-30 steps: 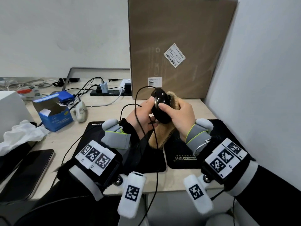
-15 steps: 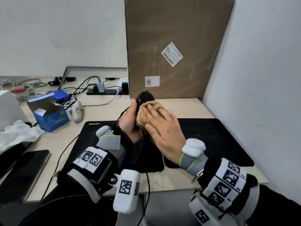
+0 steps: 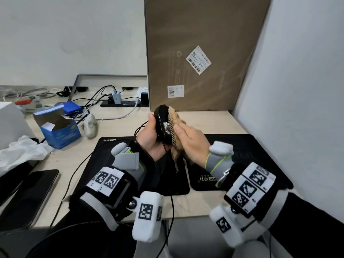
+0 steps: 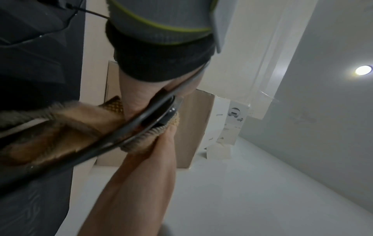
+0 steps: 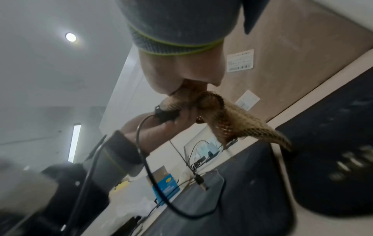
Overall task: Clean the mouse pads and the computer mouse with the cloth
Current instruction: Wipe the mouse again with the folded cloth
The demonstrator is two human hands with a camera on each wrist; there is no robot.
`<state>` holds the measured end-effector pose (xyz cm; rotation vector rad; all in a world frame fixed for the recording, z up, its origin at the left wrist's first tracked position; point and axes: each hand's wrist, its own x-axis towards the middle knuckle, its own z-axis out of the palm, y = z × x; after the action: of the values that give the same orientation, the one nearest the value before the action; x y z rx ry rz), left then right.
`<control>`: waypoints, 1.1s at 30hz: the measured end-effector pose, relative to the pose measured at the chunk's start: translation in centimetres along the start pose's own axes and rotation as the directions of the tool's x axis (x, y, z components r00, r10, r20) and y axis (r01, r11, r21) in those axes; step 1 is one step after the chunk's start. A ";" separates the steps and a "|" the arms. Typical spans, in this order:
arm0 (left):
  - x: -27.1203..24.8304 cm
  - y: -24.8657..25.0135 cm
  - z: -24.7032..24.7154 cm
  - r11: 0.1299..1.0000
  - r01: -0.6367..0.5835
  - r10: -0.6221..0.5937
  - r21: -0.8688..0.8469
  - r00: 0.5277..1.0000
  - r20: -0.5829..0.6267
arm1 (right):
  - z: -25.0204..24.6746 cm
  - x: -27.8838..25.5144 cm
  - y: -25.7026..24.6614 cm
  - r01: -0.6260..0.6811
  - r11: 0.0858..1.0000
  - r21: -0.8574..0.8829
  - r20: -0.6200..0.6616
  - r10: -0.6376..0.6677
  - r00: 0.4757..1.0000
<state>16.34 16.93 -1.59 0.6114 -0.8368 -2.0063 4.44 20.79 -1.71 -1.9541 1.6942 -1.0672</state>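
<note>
My left hand (image 3: 149,135) grips a black wired computer mouse (image 3: 162,123) tilted on its side above the desk. My right hand (image 3: 189,140) presses a tan fluffy cloth (image 3: 174,118) flat against the mouse's right face, and the cloth's tail hangs down (image 5: 238,126). In the left wrist view the mouse (image 4: 153,118) lies between my palm and the cloth (image 4: 66,127). Two black mouse pads lie below: the left pad (image 3: 111,146) and the right pad (image 3: 251,153). The mouse cable (image 3: 172,205) drops over the desk's front edge.
A tall cardboard box (image 3: 201,53) leans against the wall behind. At the left are an open blue carton (image 3: 59,127), a white rag (image 3: 22,151), a phone (image 3: 31,194) and a power strip with cables (image 3: 121,101). The right wall (image 3: 297,90) stands close.
The mouse has been turned in my left hand, and its glossy side now faces me. My right hand with the cloth moved from the top of the mouse to its right side.
</note>
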 end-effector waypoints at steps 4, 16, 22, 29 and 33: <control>0.2 0.3 -0.1 0.997 -0.009 0.011 -0.075 1.000 0.015 | 1.2 -2.5 0.6 0.073 0.995 -0.068 0.104 -0.065 0.992; -0.7 0.4 0.2 0.987 0.158 -0.159 0.026 0.985 0.060 | 0.4 -0.8 -0.9 0.312 0.905 -0.289 0.087 -0.300 0.950; -0.8 -0.2 0.8 0.990 0.140 -0.140 -0.006 0.990 -0.008 | -2.2 3.5 -1.0 -0.086 0.975 0.206 0.042 0.079 0.996; -0.1 -0.9 1.7 0.993 0.058 -0.072 -0.099 0.987 -0.146 | -1.1 3.0 -0.4 -0.017 0.977 0.211 -0.011 0.020 1.000; 0.2 -1.1 1.0 0.991 0.018 -0.033 -0.130 0.993 -0.116 | -0.7 0.9 -0.7 0.157 0.978 0.136 0.003 -0.159 0.987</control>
<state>14.98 17.50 -1.74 0.6628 -0.6266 -2.0080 4.43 20.28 -0.47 -2.0300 1.4390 -1.1881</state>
